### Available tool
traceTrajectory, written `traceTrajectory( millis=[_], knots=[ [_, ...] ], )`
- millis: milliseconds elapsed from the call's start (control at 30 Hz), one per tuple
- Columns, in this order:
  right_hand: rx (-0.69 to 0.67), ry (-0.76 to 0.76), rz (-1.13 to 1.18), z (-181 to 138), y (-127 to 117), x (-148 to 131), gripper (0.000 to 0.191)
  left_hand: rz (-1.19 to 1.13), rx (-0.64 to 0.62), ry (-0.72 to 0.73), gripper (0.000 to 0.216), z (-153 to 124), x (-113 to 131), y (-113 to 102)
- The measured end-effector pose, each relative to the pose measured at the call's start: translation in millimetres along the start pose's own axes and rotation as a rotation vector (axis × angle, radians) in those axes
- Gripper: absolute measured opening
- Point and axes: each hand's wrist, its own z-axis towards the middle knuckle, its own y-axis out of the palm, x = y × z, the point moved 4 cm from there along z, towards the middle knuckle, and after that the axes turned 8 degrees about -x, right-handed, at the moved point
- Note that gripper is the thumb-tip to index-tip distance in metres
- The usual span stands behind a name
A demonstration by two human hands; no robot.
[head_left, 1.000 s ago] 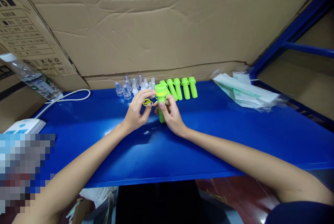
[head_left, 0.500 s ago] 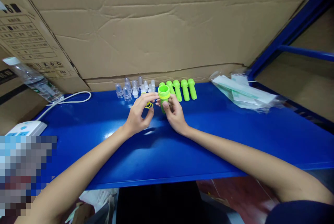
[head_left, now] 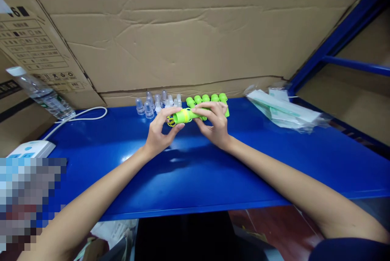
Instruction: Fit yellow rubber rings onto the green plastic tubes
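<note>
A lime-green flashlight body (head_left: 180,117) lies sideways between my hands, its wide open end to the left and a yellow ring around its neck. My right hand (head_left: 216,123) is closed around its narrow handle. At the wide end, the thumb and fingers of my left hand (head_left: 161,129) grip the body from both sides. Small yellow rings (head_left: 171,121) show on the table just behind my left hand, partly covered. Beyond my right hand stands a row of several similar green flashlight bodies (head_left: 214,98), partly hidden by it.
Several clear plastic caps (head_left: 149,108) stand on the blue table (head_left: 243,171) at the back left. Plastic-bagged packets (head_left: 283,108) lie right. A water bottle (head_left: 45,94), white cable (head_left: 91,115) and power strip (head_left: 33,148) are left. Cardboard (head_left: 183,50) walls the back.
The flashlight body has turned from upright to sideways, its open end now to the left. My right hand has shifted onto its handle from above, and my left hand has closed on the wide end.
</note>
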Motion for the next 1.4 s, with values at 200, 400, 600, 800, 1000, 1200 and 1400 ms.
traceTrajectory(
  millis=[200,400,600,800,1000,1200,1400],
  knots=[
    [-0.015,0.017,0.015,-1.1,1.1,2.6,0.011,0.032,0.014,0.044,0.027,2.9,0.8,-4.2],
    [-0.146,0.057,0.28,-3.5,12.5,-0.5,0.022,0.013,0.012,0.008,0.038,3.4,0.2,-4.5],
    [-0.211,0.346,0.551,-2.5,20.1,4.9,0.041,-0.022,-0.096,-0.122,0.042,3.0,-7.8,0.4],
    [-0.135,0.625,0.603,-3.3,25.9,48.3,0.051,-0.034,-0.076,-0.245,0.028,0.7,-19.6,-2.3],
    [-0.31,0.717,0.495,-12.6,42.6,79.3,0.073,-0.033,-0.059,-0.247,0.026,-0.2,-22.4,-2.2],
    [-0.426,0.578,0.243,-13.2,39.7,68.5,0.079,-0.026,-0.072,-0.214,0.026,-1.0,-22.2,-0.5],
    [-0.487,0.418,-0.002,-8.7,33.0,57.2,0.05,-0.019,-0.075,-0.193,0.025,-0.6,-23.0,-0.8]
  ],
)
